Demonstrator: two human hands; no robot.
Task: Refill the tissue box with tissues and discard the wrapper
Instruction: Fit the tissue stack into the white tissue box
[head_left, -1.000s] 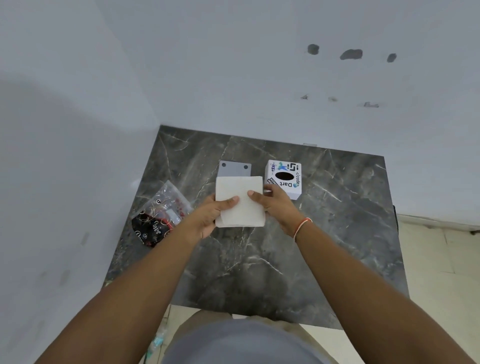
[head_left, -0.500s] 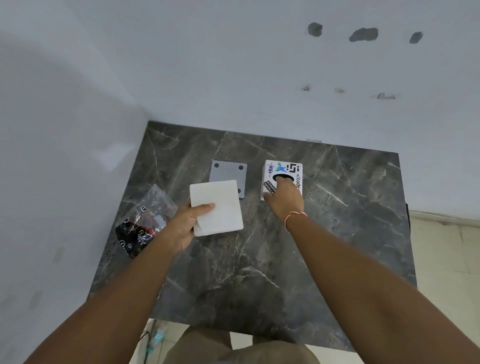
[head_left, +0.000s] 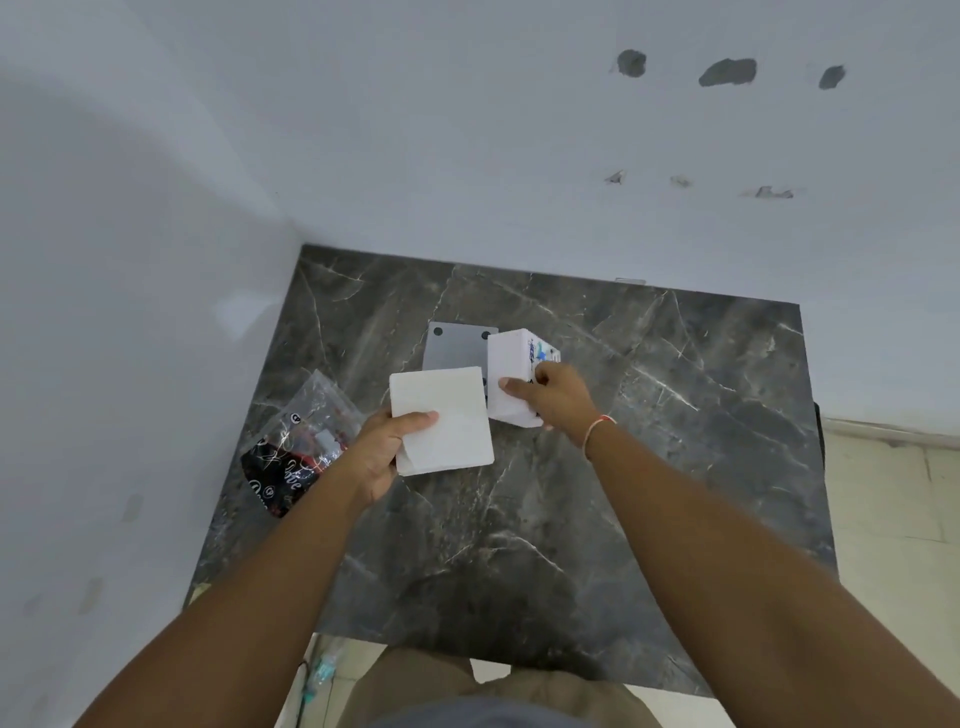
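My left hand (head_left: 384, 447) grips a white square stack of tissues (head_left: 447, 421) by its left edge, thumb on top, just above the table. My right hand (head_left: 553, 397) holds the white cube tissue box (head_left: 511, 374), which is tipped so a plain white side faces me and its printed top faces right. The box stands right of the stack, nearly touching it. A crumpled clear and black plastic wrapper (head_left: 298, 452) lies at the table's left edge, left of my left hand.
A grey square plate (head_left: 454, 351) with dark dots lies flat behind the stack and the box. The dark marble table (head_left: 649, 467) sits in a corner between two white walls. Tiled floor shows on the right.
My right hand left the tissue stack, reached the box and tipped it onto its side. My left hand kept the stack and shifted it slightly left.
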